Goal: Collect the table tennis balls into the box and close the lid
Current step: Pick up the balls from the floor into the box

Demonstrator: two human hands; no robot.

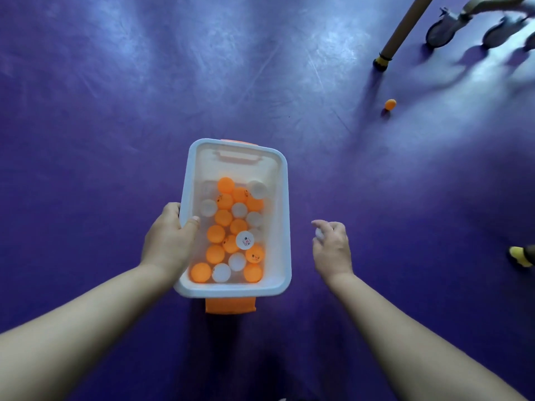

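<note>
A white plastic box (282,198) with orange latches is held above the purple floor, lid off. Several orange and white table tennis balls (234,227) fill its lower half. My left hand (170,238) grips the box's left rim, thumb hooked inside. To the right of the box, my right hand (333,247) is apart from it with curled fingers around a white ball (319,233) that shows partly. One orange ball (390,104) lies on the floor at the upper right. No lid is in view.
A tan table leg (402,27) with a yellow-and-black foot stands at the upper right, beside a wheeled frame with castors (440,33). Another yellow foot (521,256) shows at the right edge. The purple floor (115,111) spreads to the left and ahead.
</note>
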